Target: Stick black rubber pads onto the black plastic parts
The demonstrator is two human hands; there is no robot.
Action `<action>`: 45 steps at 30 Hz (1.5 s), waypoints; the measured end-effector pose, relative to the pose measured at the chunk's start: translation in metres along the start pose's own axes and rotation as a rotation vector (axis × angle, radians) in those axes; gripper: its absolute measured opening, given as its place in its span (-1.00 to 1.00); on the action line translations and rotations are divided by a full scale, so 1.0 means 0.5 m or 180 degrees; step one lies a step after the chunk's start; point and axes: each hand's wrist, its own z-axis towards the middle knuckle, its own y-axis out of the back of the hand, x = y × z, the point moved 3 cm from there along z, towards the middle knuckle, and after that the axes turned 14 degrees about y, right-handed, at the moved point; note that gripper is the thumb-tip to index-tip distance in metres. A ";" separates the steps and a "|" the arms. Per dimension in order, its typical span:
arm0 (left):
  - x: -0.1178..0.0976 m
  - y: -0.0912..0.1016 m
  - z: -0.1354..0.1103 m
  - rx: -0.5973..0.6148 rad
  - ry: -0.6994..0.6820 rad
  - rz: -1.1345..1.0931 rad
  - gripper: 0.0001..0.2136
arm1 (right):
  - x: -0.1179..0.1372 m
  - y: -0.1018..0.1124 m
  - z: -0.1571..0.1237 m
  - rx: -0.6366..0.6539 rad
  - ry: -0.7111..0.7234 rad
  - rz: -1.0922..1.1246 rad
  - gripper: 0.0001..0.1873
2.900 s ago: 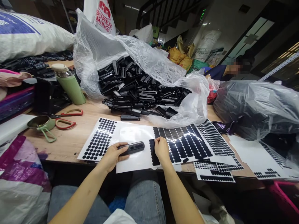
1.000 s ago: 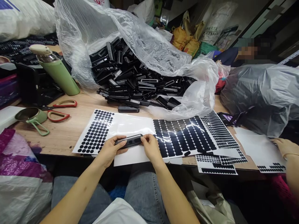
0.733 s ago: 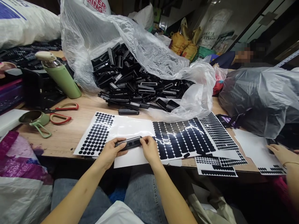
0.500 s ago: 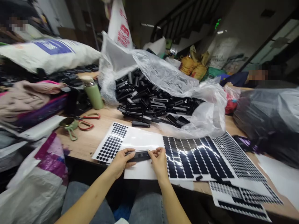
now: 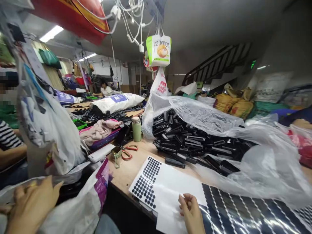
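Note:
At the lower left, my left hand [image 5: 34, 203] is over a white plastic bag [image 5: 73, 208] with a purple patch. Its fingers are spread, somewhat blurred, and no part shows in them. My right hand [image 5: 192, 211] hovers at a white backing sheet [image 5: 174, 185], fingers loosely curled, thumb a little apart, nothing visible between them. Round black stickers [image 5: 147, 182] fill the sheet's left end. Just right of this hand lies a sheet of long black adhesive strips [image 5: 239, 208]. Beyond, black plastic parts [image 5: 180, 139] spill from a clear plastic bag [image 5: 207, 113].
Left of the parts stand a green bottle [image 5: 136, 129], red-handled scissors [image 5: 128, 153] and a small green strainer-like cup [image 5: 116, 152]. A single black part [image 5: 175, 162] lies by the sheet. A white bag [image 5: 53, 130] hangs at left, near a person in a striped sleeve [image 5: 9, 135].
My view has swung left and up. My left hand has left the black part it held with my right hand and moved left to the bag. That part no longer shows.

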 end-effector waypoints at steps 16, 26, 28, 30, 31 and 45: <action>-0.270 -0.592 0.028 0.1381 -0.1426 0.0330 -0.78 | 0.018 0.118 -0.007 0.0150 0.0204 -0.0478 -0.65; -0.239 -0.635 0.041 0.1850 -0.1453 0.0502 -0.65 | 0.073 -0.085 -0.006 0.1578 0.0931 -0.1564 -0.93; -0.240 -0.635 0.041 0.1889 -0.1391 0.0492 -0.65 | 0.069 -0.133 -0.012 0.1934 0.1125 -0.2069 -0.90; -0.246 -0.632 0.039 0.1931 -0.1324 0.0439 -0.64 | 0.067 -0.158 -0.017 0.2185 0.1221 -0.2480 -0.89; -0.249 -0.629 0.038 0.1962 -0.1287 0.0399 -0.64 | 0.067 -0.163 -0.020 0.2284 0.1242 -0.2600 -0.90; -0.151 -0.423 -0.088 0.3165 -0.0675 -0.1211 -0.49 | 0.125 -0.038 -0.009 0.1440 0.0761 -0.0875 -0.84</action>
